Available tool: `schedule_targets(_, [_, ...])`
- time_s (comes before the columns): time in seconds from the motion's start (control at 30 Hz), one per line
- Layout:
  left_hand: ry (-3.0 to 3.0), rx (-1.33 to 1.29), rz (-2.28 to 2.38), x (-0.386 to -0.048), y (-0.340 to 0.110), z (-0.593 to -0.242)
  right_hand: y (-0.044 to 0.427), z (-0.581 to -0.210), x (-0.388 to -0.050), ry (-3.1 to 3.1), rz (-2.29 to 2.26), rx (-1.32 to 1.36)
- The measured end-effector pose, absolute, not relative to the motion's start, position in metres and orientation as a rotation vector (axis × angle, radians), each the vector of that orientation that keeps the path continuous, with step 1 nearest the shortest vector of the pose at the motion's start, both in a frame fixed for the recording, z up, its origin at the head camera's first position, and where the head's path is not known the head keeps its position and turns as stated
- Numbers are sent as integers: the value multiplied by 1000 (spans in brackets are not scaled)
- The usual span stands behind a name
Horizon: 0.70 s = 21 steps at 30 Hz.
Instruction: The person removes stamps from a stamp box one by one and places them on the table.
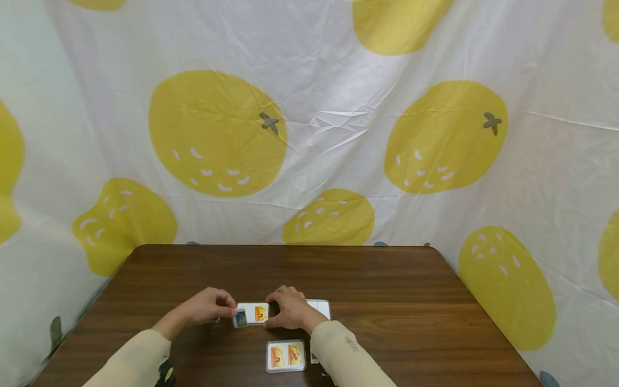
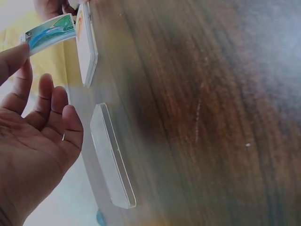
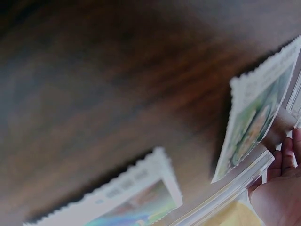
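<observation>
My left hand (image 1: 210, 305) pinches a small postage stamp (image 2: 51, 33) with a blue-green picture between thumb and index finger. The stamp overlaps the left part of a flat white-backed case (image 1: 249, 306); whether they touch I cannot tell. An orange-and-yellow stamp (image 1: 261, 313) shows on the case's right half. My right hand (image 1: 292, 309) grips the right end of this case with thumb and fingers on its edges. In the left wrist view, the other left fingers curl loosely, and a clear plastic case (image 2: 112, 157) lies on the table beyond them.
A clear case with two orange stamps (image 1: 286, 356) lies nearer me on the brown wooden table (image 1: 387, 290). Another case (image 1: 320, 307) is partly behind my right wrist. Close to the right wrist camera are two stamps with perforated edges, one upper (image 3: 258, 113) and one lower (image 3: 136, 202).
</observation>
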<state>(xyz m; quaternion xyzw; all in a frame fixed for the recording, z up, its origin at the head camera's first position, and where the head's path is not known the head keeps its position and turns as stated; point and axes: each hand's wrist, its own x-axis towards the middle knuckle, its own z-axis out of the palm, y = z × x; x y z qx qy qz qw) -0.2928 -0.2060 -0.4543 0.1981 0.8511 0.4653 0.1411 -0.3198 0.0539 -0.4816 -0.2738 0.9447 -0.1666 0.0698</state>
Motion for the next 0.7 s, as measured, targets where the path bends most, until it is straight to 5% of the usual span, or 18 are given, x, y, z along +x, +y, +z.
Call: schedule_targets(0.7, [2364, 673, 1330, -273, -212, -467, 54, -482, -319, 2837, -491, -806])
